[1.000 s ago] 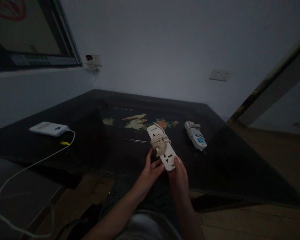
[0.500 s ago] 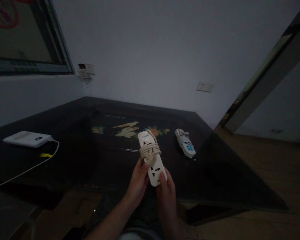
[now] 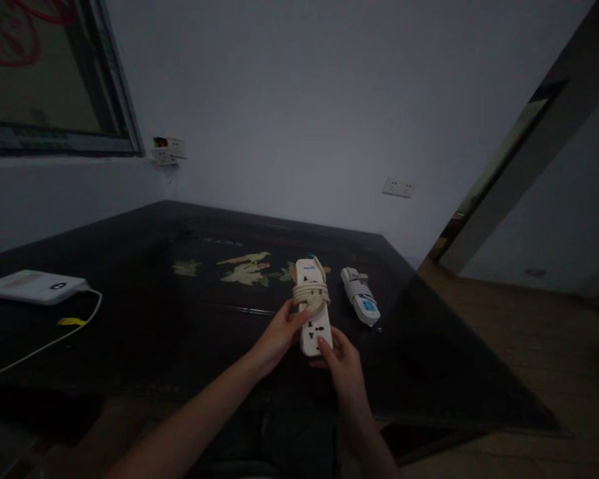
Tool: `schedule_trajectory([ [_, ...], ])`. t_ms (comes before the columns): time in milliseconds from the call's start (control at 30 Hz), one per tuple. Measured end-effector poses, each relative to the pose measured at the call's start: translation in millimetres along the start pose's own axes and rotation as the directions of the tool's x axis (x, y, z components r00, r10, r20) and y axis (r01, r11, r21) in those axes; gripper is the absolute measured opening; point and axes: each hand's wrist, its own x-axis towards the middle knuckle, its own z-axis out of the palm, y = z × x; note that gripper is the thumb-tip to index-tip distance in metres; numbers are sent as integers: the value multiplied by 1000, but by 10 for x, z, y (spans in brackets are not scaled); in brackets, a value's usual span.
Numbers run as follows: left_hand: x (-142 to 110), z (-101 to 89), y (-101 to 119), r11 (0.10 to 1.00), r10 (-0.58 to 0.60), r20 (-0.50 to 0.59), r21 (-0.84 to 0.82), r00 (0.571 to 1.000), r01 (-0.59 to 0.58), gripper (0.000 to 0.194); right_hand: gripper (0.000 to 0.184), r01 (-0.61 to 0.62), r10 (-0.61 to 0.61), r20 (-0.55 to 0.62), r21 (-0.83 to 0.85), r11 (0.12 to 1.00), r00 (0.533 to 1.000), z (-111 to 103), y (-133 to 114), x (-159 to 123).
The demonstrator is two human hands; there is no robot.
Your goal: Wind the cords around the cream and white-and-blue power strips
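Note:
A white power strip with its cord wound round the middle is held between both hands above the front of the dark table. My left hand grips its left side, the thumb near the plug end of the wound cord. At the lower right end, my right hand pinches the strip with the thumb on top. A second power strip, white with a blue socket face and its own cord wrapped round it, lies on the table to the right of my hands.
On the left of the dark table lies a white power bank with a cable running to the left edge. Near it is a yellow strip. A wall socket sits behind the table; another socket hangs loose at the corner.
My hands and the held power strip have shifted a little to the right and away from me, and the strip now points more straight ahead. The camera view has also shifted slightly.

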Motion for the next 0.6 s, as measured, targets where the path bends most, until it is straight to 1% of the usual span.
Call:
schedule_trajectory([
  [100, 304, 33, -69, 995, 15, 3, 99, 1000, -15, 47, 53, 40, -36, 39, -105, 994, 999, -140, -53, 279],
  [167, 527, 27, -155, 989, 21, 3, 146, 1000, -21, 45, 51, 62, -56, 34, -189, 980, 998, -242, -66, 465],
  [267, 848, -8, -286, 970, 37, 21, 238, 999, -41, 45, 45, 53, -54, 3, -239, 969, 999, -376, -49, 699],
  [367, 1116, -45, -375, 929, 45, 31, 367, 999, -53, 40, 36, 29, -33, -8, -273, 961, 999, -470, -14, 852],
  [467, 1308, -68, -406, 872, 29, 41, 488, 999, -45, 33, 26, 13, -17, -12, -305, 952, 1000, -537, 15, 940],
  [600, 1434, -88, -387, 779, -19, 58, 627, 998, -22, 29, 18, 0, -8, -22, -342, 940, 1000, -608, 43, 997],
])
